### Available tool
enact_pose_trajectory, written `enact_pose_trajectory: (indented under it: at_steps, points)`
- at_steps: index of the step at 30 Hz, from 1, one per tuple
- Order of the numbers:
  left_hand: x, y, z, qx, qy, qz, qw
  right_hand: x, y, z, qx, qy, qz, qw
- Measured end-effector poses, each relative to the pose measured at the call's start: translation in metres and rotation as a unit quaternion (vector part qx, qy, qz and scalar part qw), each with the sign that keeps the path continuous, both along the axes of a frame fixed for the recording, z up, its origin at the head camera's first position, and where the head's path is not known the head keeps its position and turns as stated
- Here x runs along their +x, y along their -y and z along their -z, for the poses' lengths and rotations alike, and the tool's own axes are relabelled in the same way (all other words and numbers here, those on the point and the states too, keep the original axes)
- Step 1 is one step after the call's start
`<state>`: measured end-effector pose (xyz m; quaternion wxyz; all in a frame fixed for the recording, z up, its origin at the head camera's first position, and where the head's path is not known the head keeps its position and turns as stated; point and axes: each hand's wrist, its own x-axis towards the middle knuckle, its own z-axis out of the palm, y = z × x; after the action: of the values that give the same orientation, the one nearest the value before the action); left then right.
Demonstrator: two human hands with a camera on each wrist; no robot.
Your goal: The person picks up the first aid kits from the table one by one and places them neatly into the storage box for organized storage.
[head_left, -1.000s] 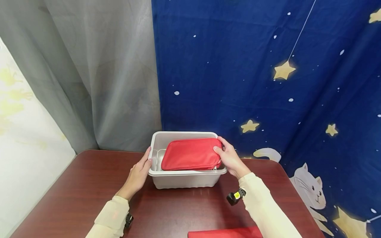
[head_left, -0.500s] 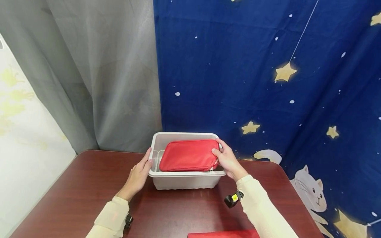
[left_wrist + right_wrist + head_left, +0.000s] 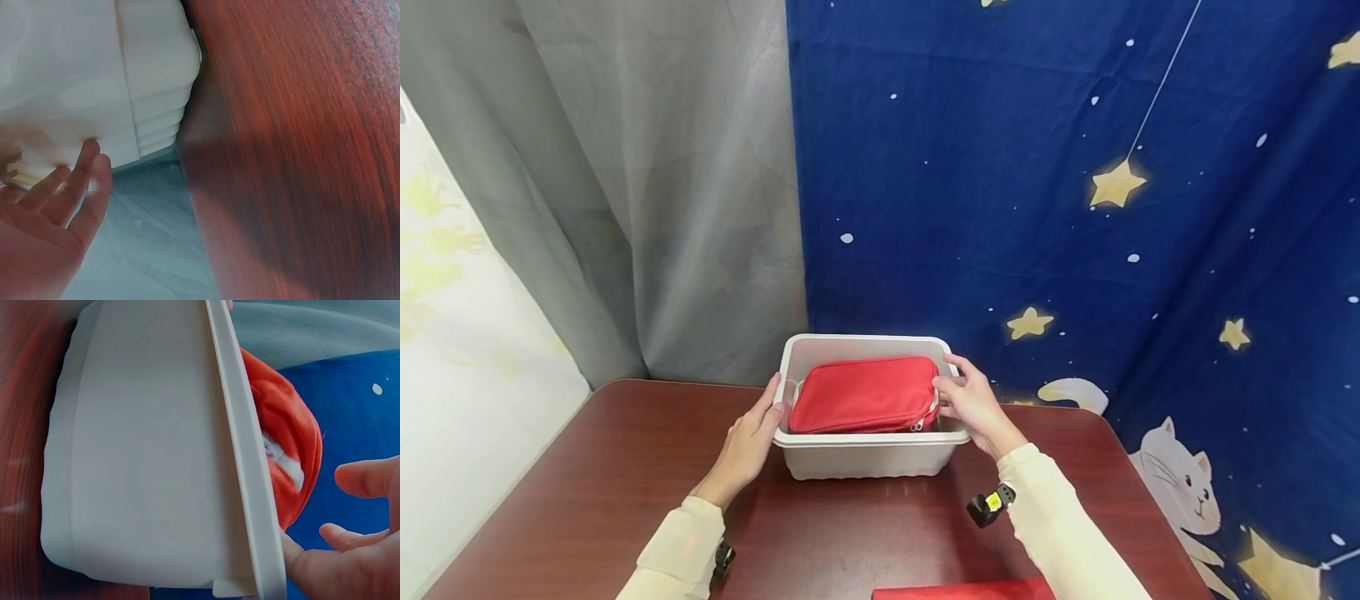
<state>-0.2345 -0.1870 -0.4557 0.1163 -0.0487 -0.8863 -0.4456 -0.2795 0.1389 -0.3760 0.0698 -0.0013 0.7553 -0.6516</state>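
A red zip pouch (image 3: pixel 865 396) lies in a light grey plastic bin (image 3: pixel 865 460), its near edge close to the front rim. Its zip pulls (image 3: pixel 917 425) hang at the near right corner. My left hand (image 3: pixel 747 440) rests against the bin's left end with fingers extended, and in the left wrist view the fingertips (image 3: pixel 92 147) touch the outer wall. At the bin's right end, my right hand (image 3: pixel 979 408) reaches over the rim beside the pouch. The right wrist view shows its thumb and fingers spread apart from the pouch (image 3: pixel 290 412), where something white (image 3: pixel 287 469) shows at the pouch's end.
The bin stands near the back of a dark red wooden table (image 3: pixel 850 542). Another red item (image 3: pixel 962 592) lies partly in view at the front. Behind the table hang a grey curtain (image 3: pixel 700 208) and a blue star-patterned curtain (image 3: pixel 962 208).
The pouch has shifted left and sunk lower into the bin. My right hand, which held its right end, has let go of it. The left hand has stayed at the bin's end.
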Motion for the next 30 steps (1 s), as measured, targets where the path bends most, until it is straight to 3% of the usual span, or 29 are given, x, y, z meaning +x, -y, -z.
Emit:
enact_pose_trajectory:
  at_steps: [16,30]
  points:
    - [0.0,0.0,0.0,0.002,-0.001,0.001,1.0,0.006,-0.004,-0.008,0.016,-0.013,-0.015,1.0]
    - [0.001,0.0,-0.001,0.002,0.001,0.003,1.0,0.014,-0.019,-0.011,-0.017,-0.014,-0.04,0.999]
